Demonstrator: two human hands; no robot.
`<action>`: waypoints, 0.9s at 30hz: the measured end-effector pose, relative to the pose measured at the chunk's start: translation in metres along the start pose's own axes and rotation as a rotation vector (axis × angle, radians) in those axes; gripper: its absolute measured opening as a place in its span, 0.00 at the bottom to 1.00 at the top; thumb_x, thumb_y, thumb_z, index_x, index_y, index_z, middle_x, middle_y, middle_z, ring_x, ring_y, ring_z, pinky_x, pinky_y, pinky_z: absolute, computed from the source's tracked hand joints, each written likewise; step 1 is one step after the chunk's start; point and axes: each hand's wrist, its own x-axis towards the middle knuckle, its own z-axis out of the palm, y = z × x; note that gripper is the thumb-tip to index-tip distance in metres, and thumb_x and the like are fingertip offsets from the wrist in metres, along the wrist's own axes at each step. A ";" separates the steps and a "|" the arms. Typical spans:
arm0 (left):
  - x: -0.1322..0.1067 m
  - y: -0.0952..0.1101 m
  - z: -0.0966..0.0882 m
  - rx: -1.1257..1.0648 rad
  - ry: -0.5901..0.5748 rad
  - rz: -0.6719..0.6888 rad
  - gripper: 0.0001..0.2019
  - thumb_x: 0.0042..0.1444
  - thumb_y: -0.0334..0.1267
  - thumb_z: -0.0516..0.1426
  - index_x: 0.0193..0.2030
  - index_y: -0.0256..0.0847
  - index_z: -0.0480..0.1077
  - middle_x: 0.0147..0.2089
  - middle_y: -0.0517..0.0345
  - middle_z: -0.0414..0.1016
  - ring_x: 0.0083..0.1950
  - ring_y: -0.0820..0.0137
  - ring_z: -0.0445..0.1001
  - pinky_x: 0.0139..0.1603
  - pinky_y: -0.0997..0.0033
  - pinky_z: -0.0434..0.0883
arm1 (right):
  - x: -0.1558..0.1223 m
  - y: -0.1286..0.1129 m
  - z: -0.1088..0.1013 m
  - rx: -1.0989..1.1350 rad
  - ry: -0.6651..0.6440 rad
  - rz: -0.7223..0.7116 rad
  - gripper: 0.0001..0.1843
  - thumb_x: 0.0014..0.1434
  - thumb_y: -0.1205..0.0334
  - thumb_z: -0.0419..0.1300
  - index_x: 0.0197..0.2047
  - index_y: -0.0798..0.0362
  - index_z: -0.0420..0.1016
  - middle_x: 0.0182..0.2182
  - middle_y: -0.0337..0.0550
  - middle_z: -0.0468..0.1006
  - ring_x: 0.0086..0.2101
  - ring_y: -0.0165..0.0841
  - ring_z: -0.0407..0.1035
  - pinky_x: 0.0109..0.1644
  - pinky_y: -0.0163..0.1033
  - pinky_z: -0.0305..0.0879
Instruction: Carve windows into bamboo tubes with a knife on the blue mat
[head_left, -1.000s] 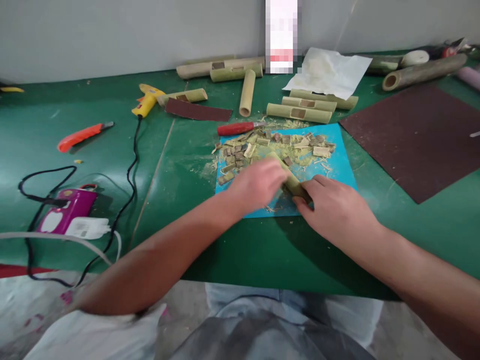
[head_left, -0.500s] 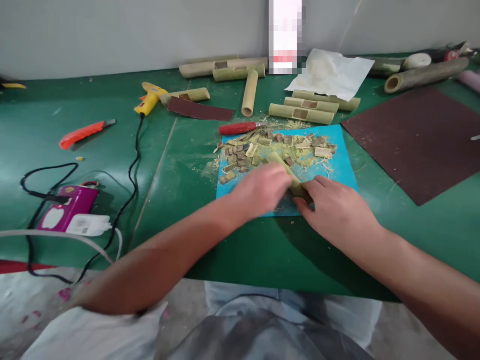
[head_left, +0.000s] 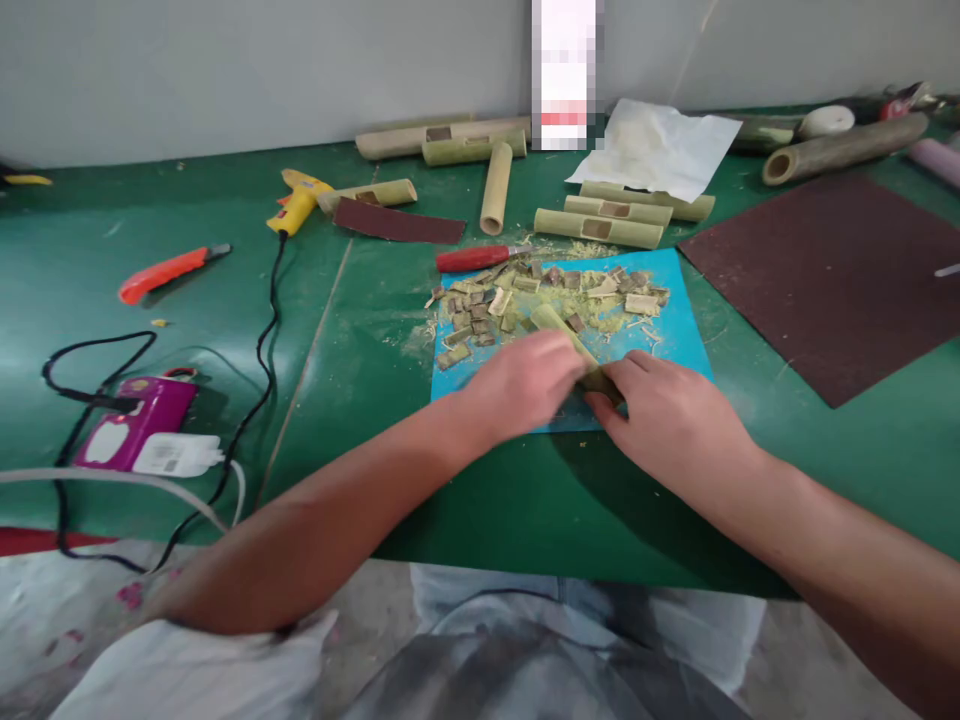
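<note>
A short green bamboo tube lies slanted over a blue sheet. My right hand is wrapped round its near end. Against the tube's middle, my left hand is closed, slightly blurred; its fingers hide whatever they hold. Beyond the hands, cut bamboo chips and pale green shavings are scattered on the sheet. A red-handled tool rests at the sheet's far left corner, its metal end among the scraps.
Several bamboo tubes, some notched, lie behind the sheet. To the right is a dark brown sheet. Leftward are an orange cutter knife, a yellow glue gun and a purple power strip with trailing cords. White paper lies at the back.
The whole view has shifted slightly. Both hands stay at the bamboo tube, with almost no visible movement relative to it.
</note>
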 end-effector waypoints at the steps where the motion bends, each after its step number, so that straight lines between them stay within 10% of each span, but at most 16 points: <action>1: 0.000 0.000 0.000 0.012 0.072 -0.041 0.13 0.71 0.34 0.51 0.36 0.38 0.74 0.35 0.53 0.74 0.38 0.67 0.73 0.39 0.67 0.72 | 0.000 0.000 0.000 -0.001 0.006 0.002 0.11 0.66 0.61 0.56 0.36 0.56 0.77 0.34 0.49 0.77 0.31 0.35 0.69 0.30 0.40 0.51; 3: 0.000 0.000 0.000 0.024 0.172 -0.088 0.11 0.69 0.33 0.52 0.37 0.37 0.74 0.36 0.52 0.74 0.38 0.66 0.73 0.40 0.66 0.72 | 0.000 0.000 0.000 -0.004 0.013 0.007 0.11 0.66 0.60 0.56 0.36 0.55 0.77 0.34 0.49 0.78 0.31 0.35 0.69 0.31 0.40 0.52; 7: 0.000 0.004 0.000 -0.012 -0.001 0.050 0.16 0.71 0.33 0.49 0.32 0.38 0.72 0.31 0.55 0.72 0.34 0.69 0.71 0.34 0.69 0.70 | 0.000 -0.002 0.001 -0.001 0.004 -0.008 0.10 0.66 0.63 0.56 0.38 0.56 0.78 0.36 0.50 0.79 0.33 0.37 0.71 0.32 0.40 0.54; 11: -0.001 0.000 -0.002 0.052 0.175 -0.075 0.10 0.69 0.34 0.53 0.38 0.37 0.74 0.36 0.53 0.76 0.38 0.67 0.74 0.40 0.67 0.73 | -0.001 -0.003 0.000 -0.018 0.001 0.003 0.12 0.67 0.62 0.55 0.40 0.57 0.79 0.36 0.51 0.79 0.33 0.37 0.72 0.31 0.40 0.54; 15: -0.001 0.000 -0.003 0.014 -0.019 0.012 0.17 0.72 0.37 0.49 0.34 0.38 0.73 0.33 0.54 0.74 0.36 0.69 0.73 0.39 0.69 0.73 | -0.001 -0.003 0.000 -0.013 -0.008 -0.011 0.12 0.67 0.63 0.55 0.39 0.57 0.79 0.35 0.51 0.79 0.34 0.37 0.72 0.32 0.40 0.55; 19: -0.001 -0.002 -0.004 0.088 0.161 -0.114 0.11 0.70 0.35 0.53 0.37 0.38 0.74 0.36 0.54 0.76 0.39 0.68 0.74 0.41 0.68 0.74 | 0.000 -0.004 0.001 -0.016 -0.002 0.004 0.12 0.68 0.62 0.54 0.40 0.57 0.79 0.35 0.51 0.79 0.34 0.38 0.72 0.32 0.40 0.54; 23: 0.000 -0.001 -0.004 -0.001 -0.015 0.014 0.15 0.72 0.37 0.50 0.38 0.37 0.75 0.35 0.54 0.75 0.37 0.69 0.74 0.39 0.69 0.73 | 0.000 -0.004 0.001 -0.018 -0.026 -0.011 0.12 0.68 0.62 0.55 0.40 0.57 0.79 0.36 0.51 0.79 0.35 0.38 0.73 0.33 0.40 0.55; 27: 0.000 -0.002 -0.004 0.098 0.163 -0.098 0.12 0.70 0.34 0.52 0.37 0.36 0.74 0.35 0.53 0.75 0.38 0.67 0.74 0.40 0.67 0.72 | 0.000 -0.004 0.000 -0.014 -0.039 0.029 0.12 0.68 0.61 0.55 0.41 0.57 0.78 0.37 0.52 0.79 0.35 0.39 0.73 0.32 0.40 0.54</action>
